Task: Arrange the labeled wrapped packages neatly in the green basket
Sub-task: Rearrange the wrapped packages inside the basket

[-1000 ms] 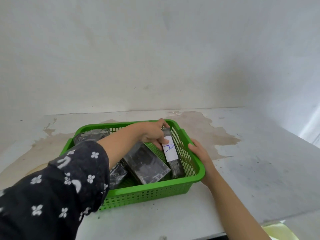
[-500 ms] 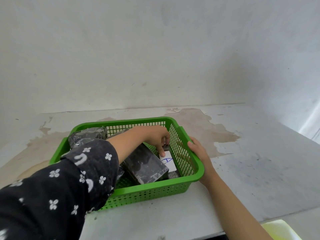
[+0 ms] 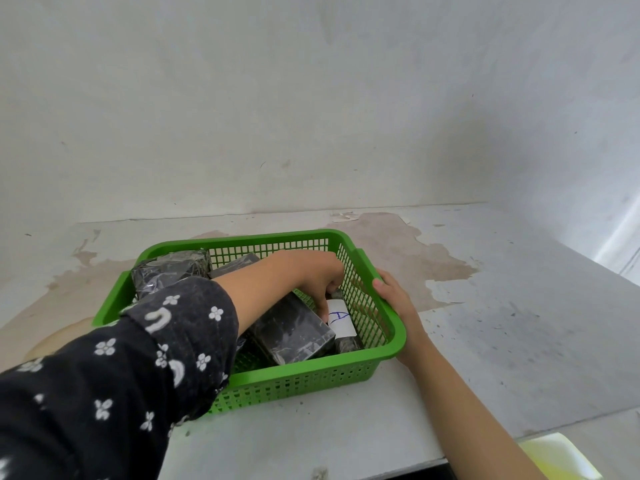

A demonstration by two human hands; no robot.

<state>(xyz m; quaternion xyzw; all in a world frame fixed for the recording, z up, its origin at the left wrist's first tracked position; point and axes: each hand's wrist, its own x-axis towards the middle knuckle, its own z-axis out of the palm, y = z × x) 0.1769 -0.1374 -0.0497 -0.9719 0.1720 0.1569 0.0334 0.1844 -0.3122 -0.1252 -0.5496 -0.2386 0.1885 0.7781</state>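
A green basket [image 3: 308, 379] stands on the table and holds several packages wrapped in dark shiny film. My left hand [image 3: 317, 275] reaches into its right end and grips a narrow package with a white label [image 3: 341, 318] marked in blue, lying along the right wall. Beside it a larger dark package [image 3: 291, 330] leans at a tilt. Another wrapped package [image 3: 171, 271] sits in the far left corner. My right hand [image 3: 394, 301] holds the basket's right rim from outside.
The table [image 3: 519, 323] is a worn grey-white surface with brown stained patches behind the basket. A white wall rises close behind. A pale yellow object [image 3: 561, 459] shows at the bottom right below the table's front edge.
My left hand has lowered the labeled package from above the rim down into the basket's right end. My right hand has stayed on the rim.
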